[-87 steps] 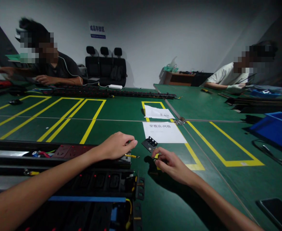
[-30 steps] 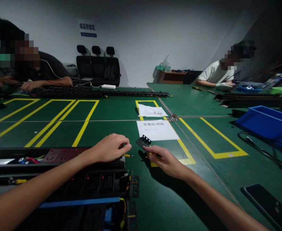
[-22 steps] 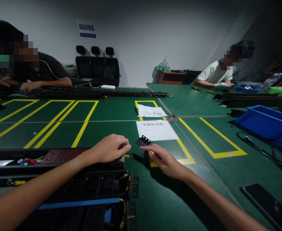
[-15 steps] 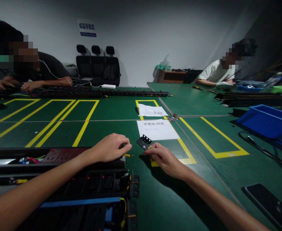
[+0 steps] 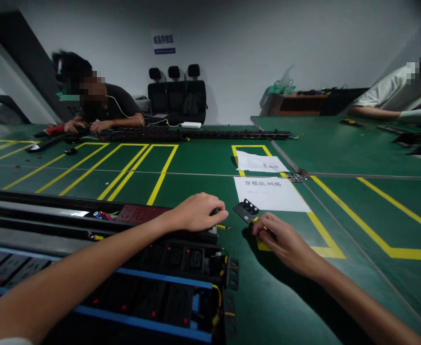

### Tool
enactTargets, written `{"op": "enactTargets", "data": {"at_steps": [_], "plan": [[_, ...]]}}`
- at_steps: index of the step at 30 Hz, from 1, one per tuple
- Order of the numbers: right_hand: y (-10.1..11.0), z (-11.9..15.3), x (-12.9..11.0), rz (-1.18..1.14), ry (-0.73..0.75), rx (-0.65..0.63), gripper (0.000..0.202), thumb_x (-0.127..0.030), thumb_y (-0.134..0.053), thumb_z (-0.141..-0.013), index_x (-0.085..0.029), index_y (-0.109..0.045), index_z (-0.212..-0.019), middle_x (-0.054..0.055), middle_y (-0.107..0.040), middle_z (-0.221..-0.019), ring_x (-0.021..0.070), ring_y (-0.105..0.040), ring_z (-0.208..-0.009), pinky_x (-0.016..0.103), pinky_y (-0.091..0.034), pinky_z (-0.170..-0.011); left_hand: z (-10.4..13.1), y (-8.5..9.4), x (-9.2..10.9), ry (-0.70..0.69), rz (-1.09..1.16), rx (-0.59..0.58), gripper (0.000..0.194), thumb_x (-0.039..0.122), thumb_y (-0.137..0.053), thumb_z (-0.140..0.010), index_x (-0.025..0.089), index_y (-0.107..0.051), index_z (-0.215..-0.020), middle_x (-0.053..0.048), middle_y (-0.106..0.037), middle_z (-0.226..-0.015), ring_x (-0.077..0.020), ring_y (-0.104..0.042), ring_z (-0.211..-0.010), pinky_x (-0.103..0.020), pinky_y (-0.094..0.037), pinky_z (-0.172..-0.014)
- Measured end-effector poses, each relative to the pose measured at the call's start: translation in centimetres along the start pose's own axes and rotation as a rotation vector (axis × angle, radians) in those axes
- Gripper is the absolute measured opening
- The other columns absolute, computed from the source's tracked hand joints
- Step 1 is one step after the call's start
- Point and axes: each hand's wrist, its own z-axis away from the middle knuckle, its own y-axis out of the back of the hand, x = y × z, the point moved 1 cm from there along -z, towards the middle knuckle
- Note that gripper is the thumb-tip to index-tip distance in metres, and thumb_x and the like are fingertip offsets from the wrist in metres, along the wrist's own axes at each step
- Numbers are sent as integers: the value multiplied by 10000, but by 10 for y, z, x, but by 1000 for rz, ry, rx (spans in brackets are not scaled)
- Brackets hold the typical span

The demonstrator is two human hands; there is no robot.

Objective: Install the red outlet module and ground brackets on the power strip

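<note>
My left hand [image 5: 200, 213] lies over the end of a long black power strip [image 5: 210, 235], its fingers curled closed on the housing. A yellow-sleeved wire [image 5: 223, 227] with a metal lug sticks out of that end. Dark red socket modules [image 5: 138, 214] show in the strip behind my wrist. To the right, my right hand [image 5: 277, 235] pinches a small black metal bracket [image 5: 245, 213] with round holes, held above the table apart from the strip. Something yellow shows at my fingertips, too small to make out.
Closer to me lie more black power strips [image 5: 174, 301] with blue edging and end brackets. White paper sheets [image 5: 271, 194] and yellow tape frames mark the green table [image 5: 210, 160]. A person [image 5: 99, 105] works across the table at left, another [image 5: 386, 98] at far right.
The view has swung to the left, so everything sits further right in the picture. Both hands keep their holds, with the bracket still beside the strip's end.
</note>
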Motion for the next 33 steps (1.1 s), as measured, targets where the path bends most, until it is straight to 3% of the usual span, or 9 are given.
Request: {"op": "enactTargets", "data": {"at_steps": [6, 10, 15, 19, 23, 25, 29, 33], "plan": [[-2, 0, -12, 60, 4, -49, 211, -104, -483, -918, -219, -653, -967, 49, -597, -960, 162, -586, -776, 298, -455, -689, -2, 0, -1, -4, 12, -1, 334, 336, -462, -1022, 185, -695, -837, -39, -692, -821, -173, -610, -758, -298, -379, -681], [-4, 1, -14, 37, -14, 9, 154, -126, -574, -871, -206, -651, -977, 36, -565, -942, 132, -548, -686, 274, -443, -621, -2, 0, -3, -1, 23, -2, 349, 350, -450, -1026, 183, -684, -829, -37, -681, -810, -171, -604, -751, -296, -378, -681], [-6, 2, -9, 19, 4, 35, 362, -127, -600, -853, -206, -644, -1203, 69, -603, -1024, 138, -564, -698, 291, -481, -635, -1, 2, -2, 1, 48, 2, 354, 356, -453, -1020, 181, -683, -817, -39, -672, -803, -169, -600, -740, -296, -382, -679], [-7, 1, -6, 49, 12, -16, 311, -139, -568, -916, -211, -687, -1195, 82, -641, -1052, 145, -593, -718, 295, -485, -639, -1, 3, -1, 9, 52, -5, 351, 352, -460, -1020, 179, -677, -805, -36, -665, -788, -169, -596, -734, -291, -375, -672], [-7, 0, -7, 93, 33, -34, 250, -218, -568, -993, -222, -697, -1207, 95, -661, -1127, 201, -646, -920, 344, -515, -784, -1, 3, -2, 3, 62, -3, 352, 358, -458, -1023, 181, -675, -810, -39, -668, -801, -173, -597, -743, -289, -377, -683], [-7, 0, -9, 110, 48, -35, 208, -262, -542, -1024, -214, -708, -1140, 88, -661, -1096, 213, -642, -957, 354, -507, -814, -1, 2, -2, 1, 60, -2, 351, 359, -456, -1024, 180, -675, -816, -38, -666, -804, -173, -597, -746, -289, -378, -687], [-4, -1, -14, 88, 47, -7, 334, -290, -426, -1071, -189, -658, -852, 57, -620, -907, 174, -595, -792, 299, -452, -695, -1, 2, -3, -5, 52, -5, 353, 357, -449, -1028, 177, -675, -826, -38, -663, -805, -169, -596, -744, -289, -382, -686], [-2, -4, -17, 82, 40, -4, 359, -313, -426, -1068, -198, -598, -775, 37, -577, -825, 163, -558, -730, 287, -411, -652, -2, 3, -2, -14, 60, -2, 354, 358, -451, -1025, 175, -678, -823, -39, -666, -801, -169, -599, -744, -292, -387, -688]]}}
